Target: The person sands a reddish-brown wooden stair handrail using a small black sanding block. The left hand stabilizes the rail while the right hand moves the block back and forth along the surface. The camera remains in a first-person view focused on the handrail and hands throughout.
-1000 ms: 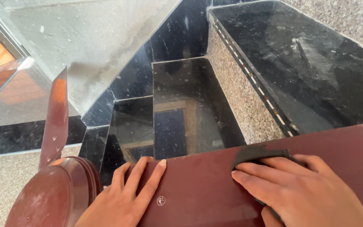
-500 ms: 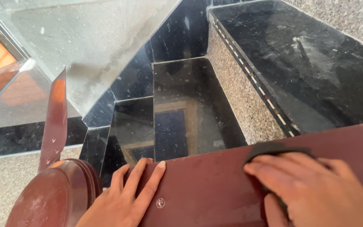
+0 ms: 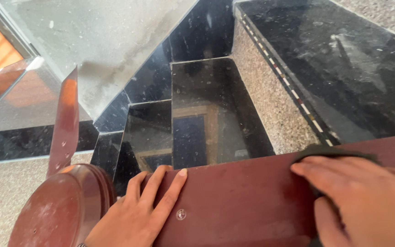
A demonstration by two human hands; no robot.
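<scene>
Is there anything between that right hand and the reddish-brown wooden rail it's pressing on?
Yes: a dark cloth lies under the right hand, between its palm and the rail. Only the cloth's edge shows past the fingers. The left hand rests bare on the rail, beside the round post cap.

The right hand [image 3: 357, 196] covers most of the dark cloth [image 3: 332, 152], leaving only its upper edge showing. The bottom edge cuts off both wrists, the handrail [image 3: 243, 206] and the round post cap [image 3: 58, 210].
</scene>
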